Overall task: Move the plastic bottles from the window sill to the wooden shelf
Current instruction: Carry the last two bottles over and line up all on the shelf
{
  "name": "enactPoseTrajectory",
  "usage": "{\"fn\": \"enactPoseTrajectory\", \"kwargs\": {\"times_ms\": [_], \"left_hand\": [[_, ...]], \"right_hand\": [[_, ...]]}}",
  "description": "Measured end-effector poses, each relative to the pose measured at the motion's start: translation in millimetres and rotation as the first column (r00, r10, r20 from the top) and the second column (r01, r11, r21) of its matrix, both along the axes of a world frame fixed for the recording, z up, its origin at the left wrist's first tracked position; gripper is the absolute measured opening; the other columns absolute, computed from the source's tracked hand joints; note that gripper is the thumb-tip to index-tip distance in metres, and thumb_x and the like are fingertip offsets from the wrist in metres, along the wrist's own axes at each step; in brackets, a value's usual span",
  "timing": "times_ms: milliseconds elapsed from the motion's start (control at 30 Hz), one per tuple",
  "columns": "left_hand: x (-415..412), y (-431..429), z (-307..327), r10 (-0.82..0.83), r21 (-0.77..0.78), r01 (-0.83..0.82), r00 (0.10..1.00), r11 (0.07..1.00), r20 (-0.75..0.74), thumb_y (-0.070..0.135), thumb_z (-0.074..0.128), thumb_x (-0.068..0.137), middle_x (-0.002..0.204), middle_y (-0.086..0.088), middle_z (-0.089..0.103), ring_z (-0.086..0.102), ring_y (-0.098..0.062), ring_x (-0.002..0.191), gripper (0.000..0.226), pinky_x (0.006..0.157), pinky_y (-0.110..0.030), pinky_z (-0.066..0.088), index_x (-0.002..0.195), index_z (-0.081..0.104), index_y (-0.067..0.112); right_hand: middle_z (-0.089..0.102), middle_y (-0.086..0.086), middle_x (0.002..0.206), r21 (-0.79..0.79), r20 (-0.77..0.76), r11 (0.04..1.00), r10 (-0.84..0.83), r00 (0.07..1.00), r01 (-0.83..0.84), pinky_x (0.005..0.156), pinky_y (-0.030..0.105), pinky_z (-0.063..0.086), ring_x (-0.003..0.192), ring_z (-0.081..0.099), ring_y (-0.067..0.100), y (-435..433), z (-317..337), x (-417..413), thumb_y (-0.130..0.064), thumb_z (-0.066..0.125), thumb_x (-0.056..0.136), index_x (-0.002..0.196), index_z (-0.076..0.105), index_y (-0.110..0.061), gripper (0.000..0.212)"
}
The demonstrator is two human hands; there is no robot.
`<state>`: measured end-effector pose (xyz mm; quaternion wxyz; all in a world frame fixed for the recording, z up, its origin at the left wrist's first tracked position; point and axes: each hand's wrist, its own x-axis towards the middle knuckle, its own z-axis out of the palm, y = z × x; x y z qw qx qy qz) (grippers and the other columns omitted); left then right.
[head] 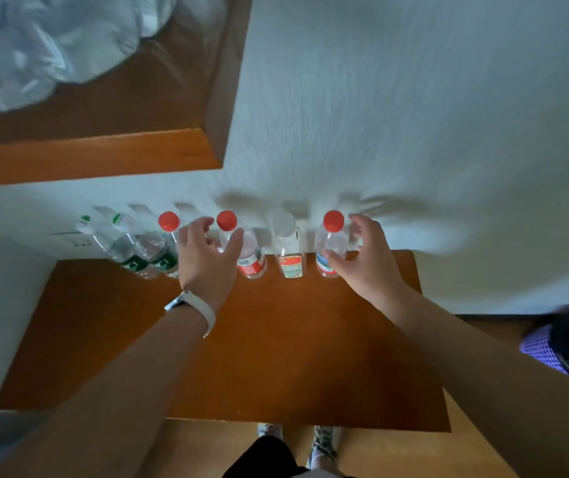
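White wall (414,98) fills the upper right of the view.

Wooden shelf (293,357): broad brown top, its far edge against the wall.

Window sill (86,157): wood ledge, upper left. Crumpled white sheeting (34,46) lies on it; the material cannot be told.

Both forearms reach forward over the shelf toward a row of plastic bottles. The bottles stand upright at the shelf's far edge, against the wall.

Dark object with purple mesh (566,343) at the right edge; blurred, not identified.

Left hand (203,260): cupped round the red-label bottle (250,263), which has a red cap. Thumb (235,241) lies across the bottle's front. Fingers (200,225) are curved and held apart from the thumb, on the bottle's left. Whether they actually clamp it cannot be told.

Right hand (369,263): cupped round the blue-label bottle (331,243), also red-capped, at the right end of the row. Right thumb (331,258) is on its lower body. The curled right fingers (362,225) are just beside its right flank. Contact is unclear because of blur.

White-capped bottle (288,250) stands between those two, touched by neither hand.

Left of the left hand: another red-capped bottle (168,222), partly hidden, then green-label bottles (134,262) close together. Their exact count is unclear.

White wristband (197,307) on the left wrist.

Shoes (324,443) on the floor below the shelf's near edge.
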<state>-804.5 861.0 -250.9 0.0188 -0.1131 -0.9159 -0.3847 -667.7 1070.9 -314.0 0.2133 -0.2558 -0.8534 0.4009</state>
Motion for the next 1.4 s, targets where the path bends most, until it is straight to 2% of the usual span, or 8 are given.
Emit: {"fn": "enactPoseTrajectory", "kwargs": {"times_ms": [100,167,300,467,733,967,1200,1400], "left_hand": [[-19.9,7.8,13.3,-0.029,-0.068,0.028,1.0,0.997,-0.001,0.055,0.066,0.086,0.116,0.001,0.054,0.056,-0.016,0.098,0.054,0.082,-0.033,0.049,0.124,0.058,0.016],[-28.8,13.4,17.1,-0.057,-0.148,0.057,0.998,0.987,0.004,0.058,0.065,0.086,0.109,0.002,0.057,0.057,-0.016,0.094,0.052,0.08,-0.033,0.049,0.117,0.061,0.017],[-34.5,18.1,15.2,-0.109,-0.257,0.107,0.994,0.96,0.008,0.051,0.066,0.088,0.102,0.0,0.06,0.059,-0.019,0.088,0.038,0.074,-0.033,0.05,0.107,0.062,0.018],[-34.6,10.1,9.2,-0.131,-0.22,0.121,0.991,0.968,-0.03,0.043,0.07,0.088,0.112,-0.002,0.06,0.059,-0.02,0.095,0.041,0.081,-0.032,0.047,0.118,0.062,0.016],[-38.5,6.8,5.0,-0.21,-0.176,0.187,0.97,0.967,-0.122,0.033,0.077,0.086,0.104,-0.004,0.066,0.064,-0.022,0.09,0.039,0.079,-0.035,0.054,0.117,0.066,0.011],[-37.5,3.5,-1.2,-0.193,-0.124,0.182,0.978,0.976,-0.084,0.037,0.077,0.085,0.11,-0.003,0.067,0.062,-0.02,0.096,0.048,0.083,-0.033,0.05,0.124,0.063,0.013],[-41.3,-1.8,-2.9,-0.158,-0.089,0.156,0.987,0.984,-0.019,0.04,0.074,0.087,0.111,-0.001,0.067,0.063,-0.02,0.098,0.047,0.086,-0.033,0.051,0.125,0.062,0.016],[-39.8,0.5,-3.0,-0.165,-0.065,0.164,0.986,0.984,-0.006,0.037,0.074,0.087,0.112,0.0,0.067,0.06,-0.015,0.097,0.047,0.083,-0.027,0.047,0.127,0.061,0.015]], "right_hand": [[0.049,-0.001,0.136,0.039,0.002,0.999,0.015,1.0,-0.015,0.095,0.025,0.045,0.119,0.05,0.012,3.4,20.1,-6.4,-0.045,0.077,0.08,0.139,0.042,-0.021,0.072],[0.048,-0.002,0.136,0.08,0.02,0.997,0.02,1.0,-0.022,0.095,0.033,0.047,0.121,0.05,0.014,5.7,30.8,-12.0,-0.046,0.073,0.081,0.138,0.044,-0.023,0.069],[0.055,0.0,0.127,0.211,0.08,0.977,0.025,0.996,-0.041,0.089,0.03,0.049,0.115,0.053,0.016,7.8,41.8,-22.4,-0.044,0.07,0.084,0.127,0.054,-0.019,0.053],[0.06,-0.001,0.108,0.23,0.097,0.969,0.075,0.992,-0.096,0.078,0.03,0.051,0.094,0.056,0.016,5.7,40.0,-25.9,-0.033,0.069,0.087,0.112,0.058,-0.016,0.032],[0.063,0.0,0.103,0.256,0.055,0.961,0.093,0.994,-0.105,0.074,0.032,0.051,0.089,0.057,0.017,2.1,43.0,-34.3,-0.029,0.071,0.087,0.108,0.058,-0.014,0.029],[0.062,-0.006,0.109,0.165,0.11,0.979,0.104,0.988,-0.122,0.081,0.03,0.052,0.094,0.055,0.01,-0.1,34.1,-32.7,-0.033,0.074,0.084,0.114,0.054,-0.021,0.039],[0.058,-0.009,0.096,0.185,0.117,0.975,0.101,0.988,-0.122,0.076,0.035,0.053,0.088,0.056,0.013,-0.2,37.1,-36.0,-0.035,0.071,0.085,0.101,0.054,-0.021,0.027],[0.062,-0.006,0.106,0.176,0.107,0.983,0.038,0.994,-0.056,0.08,0.031,0.052,0.091,0.053,0.008,6.0,33.1,-34.1,-0.035,0.071,0.086,0.11,0.055,-0.021,0.032]]}}
